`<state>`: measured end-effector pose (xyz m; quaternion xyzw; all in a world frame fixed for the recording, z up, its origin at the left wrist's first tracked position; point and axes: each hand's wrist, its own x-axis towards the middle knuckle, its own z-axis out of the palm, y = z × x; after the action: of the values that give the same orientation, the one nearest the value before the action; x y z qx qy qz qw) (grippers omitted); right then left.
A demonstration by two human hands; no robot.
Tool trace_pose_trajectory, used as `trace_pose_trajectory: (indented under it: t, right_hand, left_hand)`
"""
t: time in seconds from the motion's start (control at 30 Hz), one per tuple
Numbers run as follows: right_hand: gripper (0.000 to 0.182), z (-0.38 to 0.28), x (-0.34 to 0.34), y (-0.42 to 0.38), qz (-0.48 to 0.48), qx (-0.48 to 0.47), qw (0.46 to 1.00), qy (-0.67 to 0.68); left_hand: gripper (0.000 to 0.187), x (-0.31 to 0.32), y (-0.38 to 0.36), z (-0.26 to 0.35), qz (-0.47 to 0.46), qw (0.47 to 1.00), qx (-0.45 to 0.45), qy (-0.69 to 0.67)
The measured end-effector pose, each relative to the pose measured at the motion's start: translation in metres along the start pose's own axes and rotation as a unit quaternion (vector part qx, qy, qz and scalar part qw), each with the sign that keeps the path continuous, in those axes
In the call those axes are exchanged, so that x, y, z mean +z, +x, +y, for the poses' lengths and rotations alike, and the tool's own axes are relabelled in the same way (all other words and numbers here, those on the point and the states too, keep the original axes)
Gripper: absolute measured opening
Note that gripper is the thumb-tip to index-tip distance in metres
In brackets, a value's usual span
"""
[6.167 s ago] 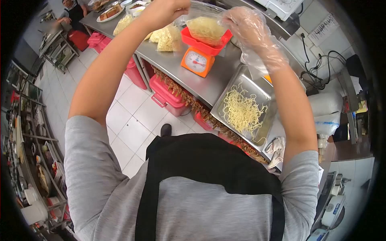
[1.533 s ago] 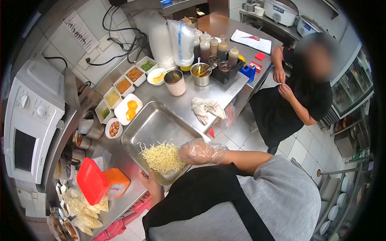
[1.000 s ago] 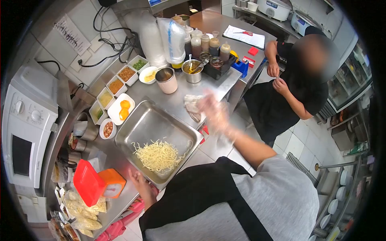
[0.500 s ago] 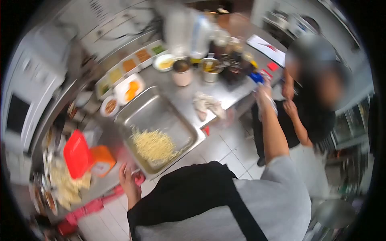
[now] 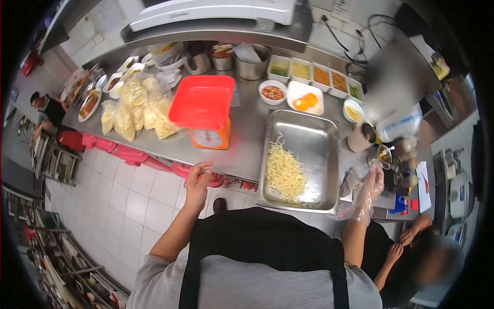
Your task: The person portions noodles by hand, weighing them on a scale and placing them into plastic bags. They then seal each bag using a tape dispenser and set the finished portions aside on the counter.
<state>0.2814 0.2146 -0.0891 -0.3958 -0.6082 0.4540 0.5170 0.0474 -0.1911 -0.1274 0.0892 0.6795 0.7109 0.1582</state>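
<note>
My left hand [image 5: 199, 181] is bare and hovers in front of the counter's edge, below the orange kitchen scale [image 5: 210, 137] with its red pan [image 5: 202, 103]. Its fingers are loosely bent and apart, with nothing in them. A clear plastic glove covers my right hand [image 5: 371, 186], which is raised just right of the steel tray [image 5: 324, 154], near a crumpled cloth [image 5: 351, 182]. No object shows in its fingers, which look extended. Pale noodles [image 5: 284, 172] lie in a heap on the tray's left side.
Bags of noodles [image 5: 136, 105] sit left of the scale. Behind the tray stand a bowl of chopped red food [image 5: 272, 92], a dish of egg yolks [image 5: 305, 102] and several topping containers [image 5: 320, 76]. A co-worker [image 5: 406, 257] is close on my right, hands together.
My view has swung left. My right hand has come back from the blue and red items at the counter's right end to beside the tray. The left stays near the counter's edge.
</note>
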Motion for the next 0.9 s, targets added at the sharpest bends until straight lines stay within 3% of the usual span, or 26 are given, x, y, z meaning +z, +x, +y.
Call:
trace_pose_trajectory:
  t: [0.43,0.53,0.67,0.9]
  right_hand:
    - [0.029,-0.051,0.117,-0.054,-0.012,-0.050,0.998,0.023]
    - [0.029,-0.065,0.134,-0.071,0.001,-0.049,0.999,0.021]
    - [0.029,-0.063,0.137,-0.084,0.002,-0.056,0.998,0.010]
    - [0.027,-0.082,0.150,-0.110,0.058,-0.059,0.996,-0.029]
  left_hand:
    - [0.020,-0.142,0.101,0.046,0.116,0.992,0.054,-0.007]
    - [0.023,-0.175,0.143,0.061,0.079,0.990,0.099,0.059]
    - [0.016,-0.186,0.202,0.102,0.019,0.987,0.153,0.051]
    - [0.014,-0.150,0.290,0.136,-0.146,0.963,0.218,0.064]
